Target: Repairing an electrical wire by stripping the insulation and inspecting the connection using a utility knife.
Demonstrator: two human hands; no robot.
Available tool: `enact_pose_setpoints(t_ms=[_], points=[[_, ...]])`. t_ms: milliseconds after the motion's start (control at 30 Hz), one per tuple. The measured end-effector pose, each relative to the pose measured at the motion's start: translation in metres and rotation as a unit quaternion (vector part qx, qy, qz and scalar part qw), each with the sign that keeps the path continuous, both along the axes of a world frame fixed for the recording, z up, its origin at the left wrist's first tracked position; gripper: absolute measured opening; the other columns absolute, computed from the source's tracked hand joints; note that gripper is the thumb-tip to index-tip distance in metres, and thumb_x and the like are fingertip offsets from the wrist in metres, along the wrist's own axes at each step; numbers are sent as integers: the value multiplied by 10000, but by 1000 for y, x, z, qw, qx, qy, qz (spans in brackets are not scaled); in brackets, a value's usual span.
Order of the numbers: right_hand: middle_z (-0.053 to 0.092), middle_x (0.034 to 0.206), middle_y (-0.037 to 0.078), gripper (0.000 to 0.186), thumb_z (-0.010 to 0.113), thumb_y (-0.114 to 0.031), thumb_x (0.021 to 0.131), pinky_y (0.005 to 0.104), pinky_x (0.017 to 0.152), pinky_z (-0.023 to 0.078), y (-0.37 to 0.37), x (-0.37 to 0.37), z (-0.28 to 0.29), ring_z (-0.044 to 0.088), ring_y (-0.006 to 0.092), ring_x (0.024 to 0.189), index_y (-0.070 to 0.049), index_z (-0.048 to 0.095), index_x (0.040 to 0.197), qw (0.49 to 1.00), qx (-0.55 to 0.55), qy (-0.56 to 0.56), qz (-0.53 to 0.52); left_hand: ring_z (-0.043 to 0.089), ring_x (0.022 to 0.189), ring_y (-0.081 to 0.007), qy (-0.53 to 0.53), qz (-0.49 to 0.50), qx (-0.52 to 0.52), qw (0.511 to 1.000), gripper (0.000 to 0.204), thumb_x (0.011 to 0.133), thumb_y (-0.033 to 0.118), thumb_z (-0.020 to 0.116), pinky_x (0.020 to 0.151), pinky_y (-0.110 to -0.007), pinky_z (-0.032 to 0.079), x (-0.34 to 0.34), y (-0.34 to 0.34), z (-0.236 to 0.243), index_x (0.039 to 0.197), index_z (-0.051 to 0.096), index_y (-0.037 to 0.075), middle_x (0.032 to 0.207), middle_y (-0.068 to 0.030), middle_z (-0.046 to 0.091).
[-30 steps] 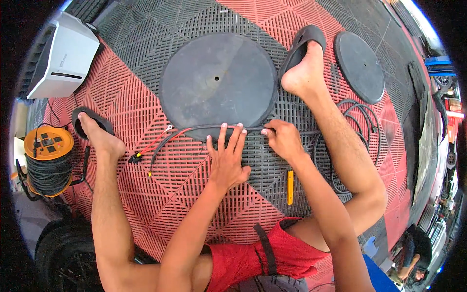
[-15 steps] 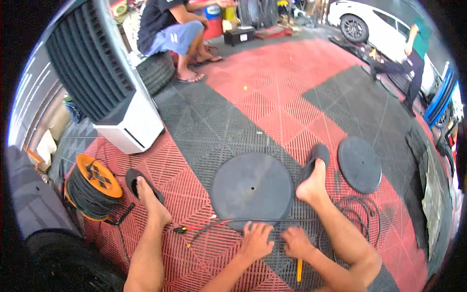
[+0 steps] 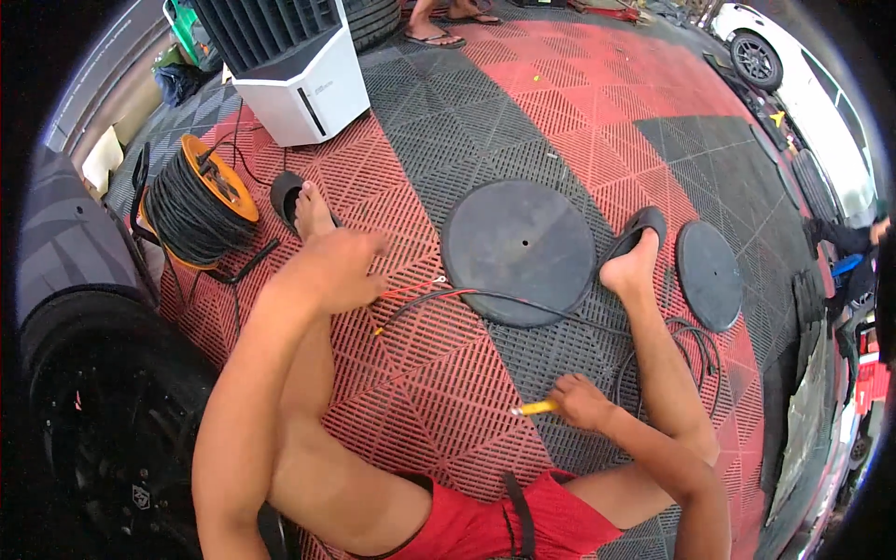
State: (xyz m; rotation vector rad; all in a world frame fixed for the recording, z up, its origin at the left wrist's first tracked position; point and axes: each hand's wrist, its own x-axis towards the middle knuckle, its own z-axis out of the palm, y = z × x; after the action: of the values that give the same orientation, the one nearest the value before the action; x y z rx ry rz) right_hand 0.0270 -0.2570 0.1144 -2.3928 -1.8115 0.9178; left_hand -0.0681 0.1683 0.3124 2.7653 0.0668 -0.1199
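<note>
My left hand is over the floor by my left foot, fingers apart and curved. Just beyond its fingertips run thin red wires; the black plug on their end is hidden behind the hand. A black cable with a stripped, yellowish tip lies across the floor, along the near edge of a round black disc. My right hand is closed around a slim yellow tool with a pale tip, pointing left. Its exact kind is not clear.
An orange cable reel and a white air cooler stand at the left, near a car wheel. A second black disc and coiled cable lie right. Other people's feet show at the back.
My right hand has picked up the yellow tool from the floor. My left hand has moved left and away from the cable by the disc. The view has tilted downward.
</note>
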Motion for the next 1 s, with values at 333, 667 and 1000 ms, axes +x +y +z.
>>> enact_pose_setpoints(t_ms=[333, 667, 1000], points=[[603, 1226, 158, 472, 762, -299, 869, 501, 992, 422, 21, 46, -32, 549, 352, 1179, -58, 620, 1251, 897, 141, -250, -336, 737, 882, -346, 91, 59, -50, 993, 343, 822, 110, 671, 810, -432, 570, -2, 19, -15, 1133, 683, -35, 909, -216, 748], [564, 1318, 169, 581, 764, -161, 838, 539, 1074, 368, -13, 41, -61, 502, 367, 1256, -43, 556, 1367, 851, 205, -255, -410, 720, 924, -380, 110, 19, -66, 992, 343, 829, 174, 715, 879, -447, 550, -1, 22, -33, 1103, 691, -29, 903, -228, 728], [516, 1336, 185, 622, 784, -151, 817, 538, 1057, 376, -55, -24, -33, 460, 405, 1252, -75, 537, 1383, 803, 212, -188, -524, 619, 1202, -355, 282, -89, 210, 932, 727, 766, 419, 827, 1049, -480, 495, 10, 24, -148, 1341, 591, 42, 1312, -205, 632]])
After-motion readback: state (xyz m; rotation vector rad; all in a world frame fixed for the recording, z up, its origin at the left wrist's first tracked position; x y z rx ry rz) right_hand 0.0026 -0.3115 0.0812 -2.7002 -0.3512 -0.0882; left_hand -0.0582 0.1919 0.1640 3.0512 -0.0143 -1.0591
